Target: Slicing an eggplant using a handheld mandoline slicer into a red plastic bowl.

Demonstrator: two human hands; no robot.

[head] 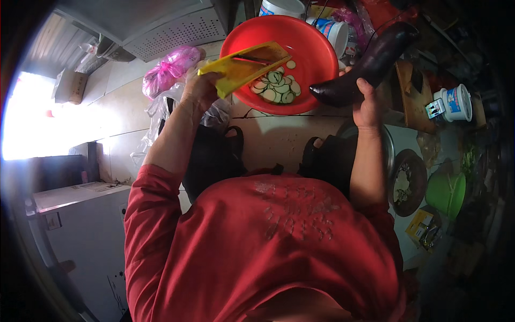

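My left hand (201, 89) grips the near end of a yellow slicer (245, 69), a flat board with a dark slanting blade slot. Its far end reaches over a wide red plastic basin (318, 44) on the floor. Thin round slices (277, 87), pale with dark green rims, lie heaped in the basin below the slicer, and one lies apart. In my right hand (367, 104) is a long dark purple eggplant (370, 60), held around its lower part. Its tip hangs by the basin's right rim, apart from the slicer.
A pink plastic bag (171, 72) and a clear bag (161, 108) sit at the left. White buckets (332, 34) stand behind the basin. At the right are a wooden board (414, 96), a white tub (458, 102), a brown bowl with scraps (408, 183) and a green bucket (445, 193).
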